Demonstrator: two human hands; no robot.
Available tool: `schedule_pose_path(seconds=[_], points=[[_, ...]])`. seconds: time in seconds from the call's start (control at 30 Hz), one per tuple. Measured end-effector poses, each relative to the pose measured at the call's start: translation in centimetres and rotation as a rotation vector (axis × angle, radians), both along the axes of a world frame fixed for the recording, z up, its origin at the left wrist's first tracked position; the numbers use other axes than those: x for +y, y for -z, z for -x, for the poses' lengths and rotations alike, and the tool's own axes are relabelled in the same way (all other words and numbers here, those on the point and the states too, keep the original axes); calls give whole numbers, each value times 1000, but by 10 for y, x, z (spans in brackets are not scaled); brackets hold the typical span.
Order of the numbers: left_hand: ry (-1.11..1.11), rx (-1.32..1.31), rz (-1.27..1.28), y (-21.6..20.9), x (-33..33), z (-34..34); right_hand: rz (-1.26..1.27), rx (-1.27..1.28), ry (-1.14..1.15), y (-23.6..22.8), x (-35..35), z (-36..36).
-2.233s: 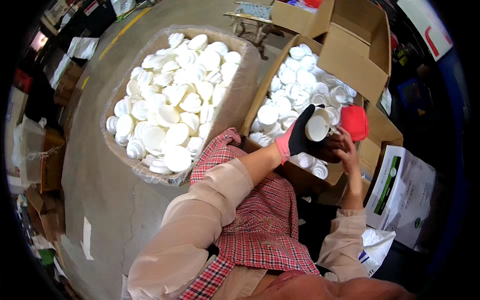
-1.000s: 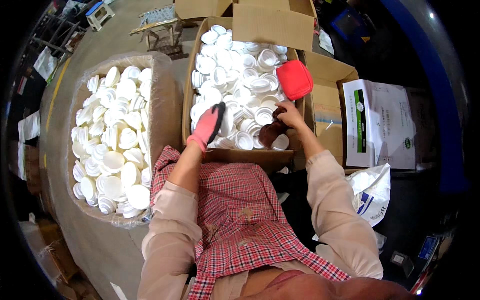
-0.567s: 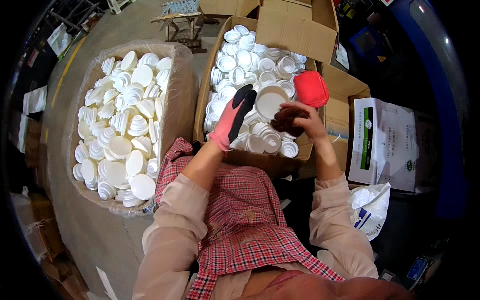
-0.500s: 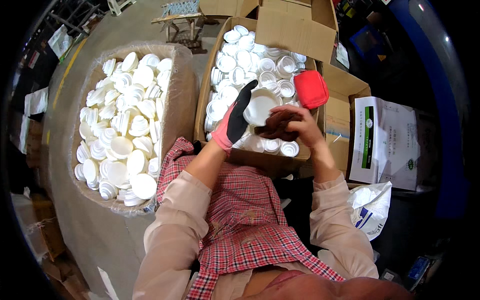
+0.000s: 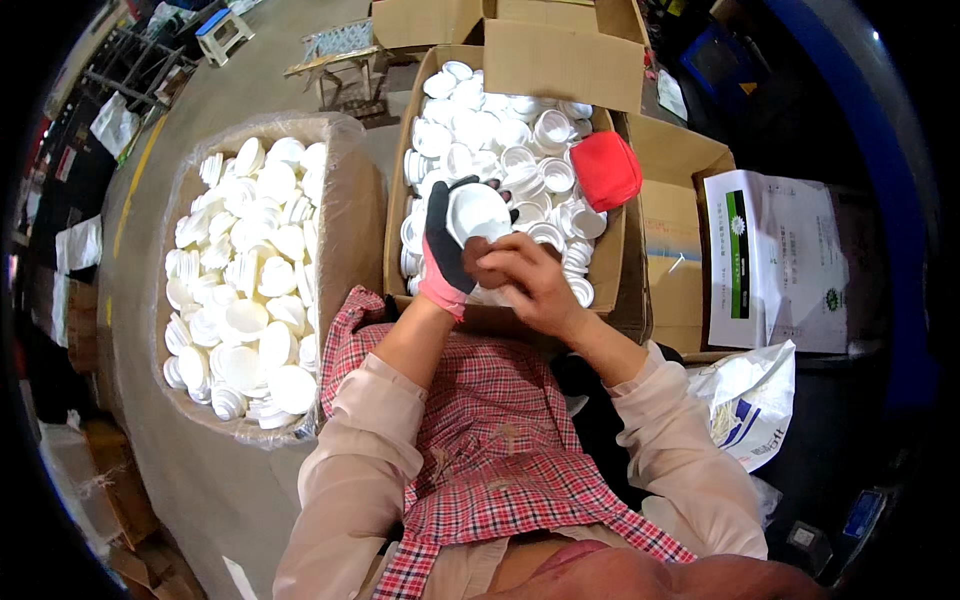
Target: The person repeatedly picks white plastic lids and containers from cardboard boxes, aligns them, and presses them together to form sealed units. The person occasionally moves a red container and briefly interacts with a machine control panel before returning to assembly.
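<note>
A round white plastic lid (image 5: pixel 478 213) lies in my left hand (image 5: pixel 447 245), which wears a black and pink glove. The gloved fingers wrap round the lid from below, and its smooth face is turned up. My right hand (image 5: pixel 530 282) is at the lid's near edge, its fingers curled in. Something brown (image 5: pixel 482 262) is at those fingertips; whether it is a finger covering or a held piece I cannot tell. Both hands are above the near part of a cardboard box (image 5: pixel 398 170) full of similar white lids (image 5: pixel 553 130).
To the left stands a plastic-lined box (image 5: pixel 350 210) heaped with off-white stepped lids (image 5: pixel 245 318). A red pouch (image 5: pixel 606 170) rests on the middle box's right edge. Further right are an open carton (image 5: pixel 672 215), a white printed sheet (image 5: pixel 770 265) and a white bag (image 5: pixel 750 405).
My right hand has drawn left and its fingers have curled in at the lid's edge. The left hand's fingers now show round the lid's far side. The whole view has shifted slightly.
</note>
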State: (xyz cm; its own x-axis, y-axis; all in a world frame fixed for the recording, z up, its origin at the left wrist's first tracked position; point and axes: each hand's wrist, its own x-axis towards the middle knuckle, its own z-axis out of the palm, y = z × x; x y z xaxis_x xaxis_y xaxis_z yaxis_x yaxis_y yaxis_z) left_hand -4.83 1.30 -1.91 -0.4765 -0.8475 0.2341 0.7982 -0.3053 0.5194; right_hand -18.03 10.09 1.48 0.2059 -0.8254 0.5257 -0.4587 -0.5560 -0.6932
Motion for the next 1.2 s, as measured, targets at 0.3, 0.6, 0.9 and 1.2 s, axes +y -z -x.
schedule_pose_path(seconds=[0.3,0.6,0.9,1.2], points=[[112,-385,-67,-14,32,11,41,54,239,-5,-6,19],[130,171,-449,-12,-31,-41,-773,554,163,100,-11,135],[-206,-762,525,-32,-12,-35,-1001,205,761,160,-69,115],[-483,-952,765,-36,-3,-42,-524,-907,-209,10,-50,37]])
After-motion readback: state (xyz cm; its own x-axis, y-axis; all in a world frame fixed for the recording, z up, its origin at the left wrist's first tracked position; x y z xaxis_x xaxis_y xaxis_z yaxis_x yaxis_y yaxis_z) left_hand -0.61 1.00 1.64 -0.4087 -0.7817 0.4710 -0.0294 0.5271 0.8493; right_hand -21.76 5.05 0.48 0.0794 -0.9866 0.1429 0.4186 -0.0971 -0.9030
